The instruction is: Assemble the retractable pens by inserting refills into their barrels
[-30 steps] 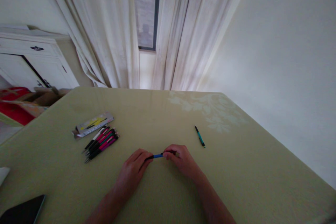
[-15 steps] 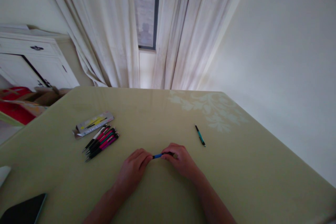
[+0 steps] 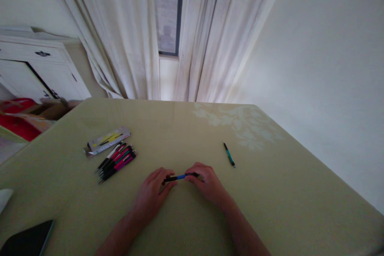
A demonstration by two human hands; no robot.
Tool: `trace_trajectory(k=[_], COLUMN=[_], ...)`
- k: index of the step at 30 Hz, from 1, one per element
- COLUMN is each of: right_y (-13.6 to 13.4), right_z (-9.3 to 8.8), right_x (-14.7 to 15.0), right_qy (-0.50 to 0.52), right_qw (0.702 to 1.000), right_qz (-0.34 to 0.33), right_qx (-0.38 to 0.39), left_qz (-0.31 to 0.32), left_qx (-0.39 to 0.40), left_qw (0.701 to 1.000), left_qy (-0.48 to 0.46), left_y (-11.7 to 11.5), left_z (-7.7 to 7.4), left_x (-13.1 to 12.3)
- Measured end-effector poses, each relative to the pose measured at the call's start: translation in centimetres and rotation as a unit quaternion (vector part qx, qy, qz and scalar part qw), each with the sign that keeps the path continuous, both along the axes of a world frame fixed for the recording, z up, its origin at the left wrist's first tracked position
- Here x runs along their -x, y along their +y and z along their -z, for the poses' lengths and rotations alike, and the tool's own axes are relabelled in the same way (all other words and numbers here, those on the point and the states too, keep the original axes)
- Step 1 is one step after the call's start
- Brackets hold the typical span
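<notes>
1. The blue pen is between the two hands, roughly midway between the left and right edges of the table and well apart from its far edge; whether it touches the top I cannot tell
2. The right hand has thumb and fingers clamped on one end of it
3. The left hand has thumb and index finger parted around the black end – whether any fingertip touches it I cannot tell
4. To handle it well, the right pinch should stay firm but light, since it seems to bear the hold; the left thumb and index would do best lined up with the barrel, so any contact runs straight along it and does not tip it
5. The pen looks slim and straight, bright blue mid-barrel, black toward the left hand and dark in the right – both ends partly hidden by fingers
6. A teal pen lies apart, toward the table's far right corner; a pile of pens lies toward the left edge, beside a box
</notes>
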State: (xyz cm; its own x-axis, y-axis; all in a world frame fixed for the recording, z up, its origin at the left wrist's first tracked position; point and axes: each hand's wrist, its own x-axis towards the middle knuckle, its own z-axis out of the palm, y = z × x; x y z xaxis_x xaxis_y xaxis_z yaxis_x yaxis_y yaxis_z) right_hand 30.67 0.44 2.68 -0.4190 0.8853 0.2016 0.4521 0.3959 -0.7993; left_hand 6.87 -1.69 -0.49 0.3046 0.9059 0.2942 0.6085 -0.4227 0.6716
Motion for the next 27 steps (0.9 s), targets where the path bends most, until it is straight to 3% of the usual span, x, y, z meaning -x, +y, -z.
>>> trace_trajectory(k=[27], right_y=[0.01], right_z=[-0.24], right_x=[-0.16], right_qy=[0.003], right_qw=[1.0], right_qz=[-0.014], right_qx=[-0.025], left_qz=[0.035], left_qx=[-0.037], left_qw=[0.997], left_qy=[0.053], left_y=[0.04], left_z=[0.13], left_x=[-0.11])
